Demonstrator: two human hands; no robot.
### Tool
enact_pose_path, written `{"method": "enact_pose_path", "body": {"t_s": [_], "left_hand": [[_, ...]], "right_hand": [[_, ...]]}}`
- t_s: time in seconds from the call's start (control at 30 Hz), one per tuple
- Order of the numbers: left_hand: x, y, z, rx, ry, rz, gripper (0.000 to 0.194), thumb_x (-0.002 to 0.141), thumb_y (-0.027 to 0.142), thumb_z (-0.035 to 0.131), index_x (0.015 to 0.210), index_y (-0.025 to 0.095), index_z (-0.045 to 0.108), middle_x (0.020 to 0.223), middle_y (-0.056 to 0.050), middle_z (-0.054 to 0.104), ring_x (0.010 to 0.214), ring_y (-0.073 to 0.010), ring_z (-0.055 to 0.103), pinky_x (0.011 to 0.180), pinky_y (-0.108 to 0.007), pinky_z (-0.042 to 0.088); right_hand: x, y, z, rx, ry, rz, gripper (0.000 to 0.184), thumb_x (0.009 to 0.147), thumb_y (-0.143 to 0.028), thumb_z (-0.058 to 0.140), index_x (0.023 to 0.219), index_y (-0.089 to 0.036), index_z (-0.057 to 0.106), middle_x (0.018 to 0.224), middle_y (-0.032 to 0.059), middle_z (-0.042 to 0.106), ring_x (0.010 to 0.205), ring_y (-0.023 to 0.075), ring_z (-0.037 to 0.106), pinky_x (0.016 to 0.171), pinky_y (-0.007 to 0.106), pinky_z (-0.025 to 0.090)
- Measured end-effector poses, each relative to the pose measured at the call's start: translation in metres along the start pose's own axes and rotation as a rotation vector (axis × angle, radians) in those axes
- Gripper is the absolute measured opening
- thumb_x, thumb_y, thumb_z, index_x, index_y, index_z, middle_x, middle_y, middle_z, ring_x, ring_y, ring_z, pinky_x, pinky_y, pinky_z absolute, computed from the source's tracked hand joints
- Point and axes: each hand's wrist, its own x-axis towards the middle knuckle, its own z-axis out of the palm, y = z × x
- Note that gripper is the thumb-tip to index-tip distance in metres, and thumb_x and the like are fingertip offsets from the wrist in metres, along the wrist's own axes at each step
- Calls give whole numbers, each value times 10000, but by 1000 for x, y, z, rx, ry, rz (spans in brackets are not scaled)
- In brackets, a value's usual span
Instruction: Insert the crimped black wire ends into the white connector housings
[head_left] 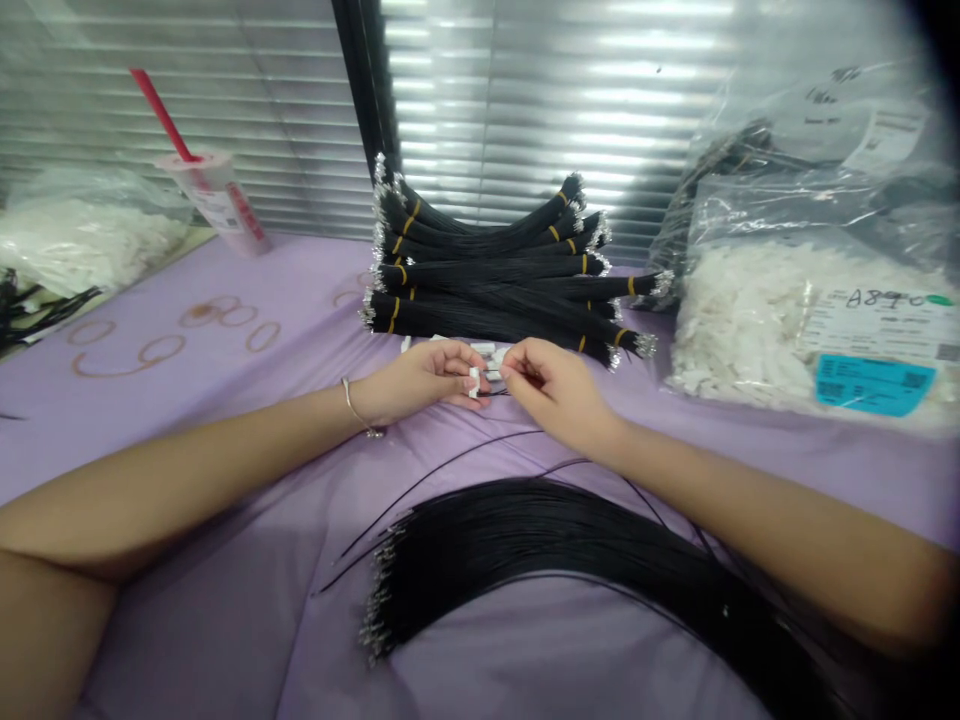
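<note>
My left hand (424, 381) pinches a small white plastic connector housing (474, 382) between thumb and fingers. My right hand (555, 392) is close beside it, its fingertips holding a thin black wire (510, 385) at the housing. Below my forearms, a large loose bundle of black crimped wires (525, 545) lies on the lilac cloth (225, 470), its metal terminals pointing left. Behind my hands stands a stack of black wire bundles (487, 290), tied with yellow bands. The exact wire entry point is hidden by my fingers.
A clear bag of white connector housings (795, 320) with a blue label lies at right. Rubber bands (135, 350) lie on the cloth at left, beyond them a white-filled bag (86, 240) and a plastic cup with a red straw (214, 200). Window blinds stand behind.
</note>
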Motion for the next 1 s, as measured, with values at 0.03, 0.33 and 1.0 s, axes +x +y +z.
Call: {"method": "enact_pose_path", "body": {"t_s": [0.03, 0.33, 1.0], "left_hand": [[0, 0, 0, -4, 1, 2, 216, 744, 79, 630, 930, 88, 521, 798, -40, 662, 744, -122, 670, 759, -285, 563], [0, 0, -1, -27, -20, 2, 221, 725, 102, 663, 882, 91, 507, 794, -51, 679, 737, -126, 676, 742, -286, 571], [-1, 0, -4, -17, -20, 2, 261, 717, 138, 683, 918, 100, 521, 831, -50, 664, 734, -129, 672, 711, -265, 565]], "right_hand": [[2, 4, 1, -2, 7, 20, 97, 799, -167, 497, 702, -168, 502, 658, -10, 525, 597, 97, 452, 561, 234, 346], [1, 14, 9, 60, -34, 83, 91, 799, -209, 495, 722, -167, 516, 641, -10, 546, 570, 96, 463, 551, 240, 356], [4, 16, 7, 122, -82, 182, 88, 764, -205, 495, 699, -161, 534, 628, -15, 545, 559, 95, 455, 538, 234, 358]]}}
